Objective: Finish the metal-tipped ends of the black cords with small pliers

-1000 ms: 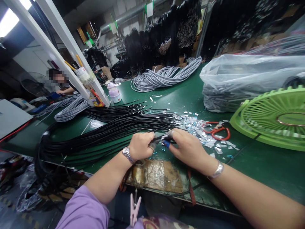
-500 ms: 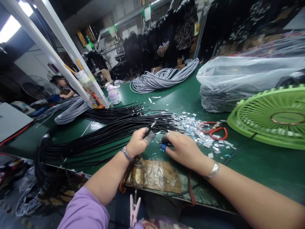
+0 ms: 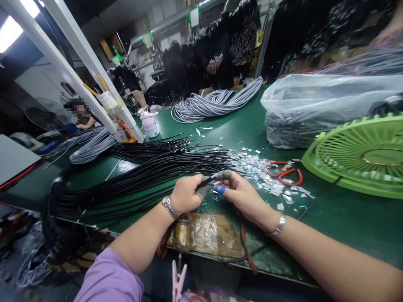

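Note:
My left hand is closed around a black cable, with grey wrapping on its fingers. The cable's end points toward my right hand. Bent over that end are my right fingers, the forefinger wrapped in grey and the thumb banded in blue tape; they meet the cable near its tip, which they partly hide. Beside my left hand, a large bundle of black cables lies across the green table. White and blue scraps are strewn past my right hand.
Red-handled scissors lie among the scraps, left of a green fan. Behind are a plastic bag of cables and a grey cable coil. A taped cardboard piece sits at the front edge. Another person is at far left.
My right hand has moved left and turned, its fingers now meeting the cable end. My left hand has tipped the cable to the right. Another person's arm has appeared at upper right.

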{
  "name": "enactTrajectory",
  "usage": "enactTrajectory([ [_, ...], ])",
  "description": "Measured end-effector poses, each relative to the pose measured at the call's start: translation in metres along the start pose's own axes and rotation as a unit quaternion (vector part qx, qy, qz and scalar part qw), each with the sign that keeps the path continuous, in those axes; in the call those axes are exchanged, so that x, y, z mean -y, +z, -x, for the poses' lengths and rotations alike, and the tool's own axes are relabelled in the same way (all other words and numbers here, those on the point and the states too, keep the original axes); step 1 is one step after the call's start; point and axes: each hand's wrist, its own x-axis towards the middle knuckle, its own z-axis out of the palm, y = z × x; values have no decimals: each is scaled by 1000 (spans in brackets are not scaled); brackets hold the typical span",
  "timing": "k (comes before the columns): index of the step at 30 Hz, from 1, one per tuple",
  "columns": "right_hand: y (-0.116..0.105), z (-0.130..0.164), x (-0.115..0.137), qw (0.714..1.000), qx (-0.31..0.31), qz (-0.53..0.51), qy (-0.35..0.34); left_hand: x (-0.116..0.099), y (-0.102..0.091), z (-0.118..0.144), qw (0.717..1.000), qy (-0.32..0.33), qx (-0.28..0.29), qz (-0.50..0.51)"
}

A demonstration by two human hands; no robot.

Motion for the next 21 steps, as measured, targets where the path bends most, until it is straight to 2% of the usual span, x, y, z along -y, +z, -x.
enactTrajectory([
  [4,2,1,-1,1000,-3,-12,2,-1,0,-1,1000,5,2,3],
  [8,0,1,1,1000,13,4,-15,1,2,-4,988,-29,23,149],
  [10,-2,0,2,999,26,25,-33,2,1,-6,961,-74,66,257],
  [13,-4,0,3,996,52,45,-58,1,-3,-7,900,-151,157,378],
  [15,-5,0,3,993,74,57,-75,1,-7,-8,866,-177,209,419],
  [17,-7,-1,1,989,81,77,-94,1,-9,-8,850,-186,232,435],
  [19,-9,-3,0,988,62,95,-109,2,-8,-8,859,-190,218,422],
  [21,-12,-5,0,989,33,100,-104,5,-5,-7,893,-173,166,380],
])
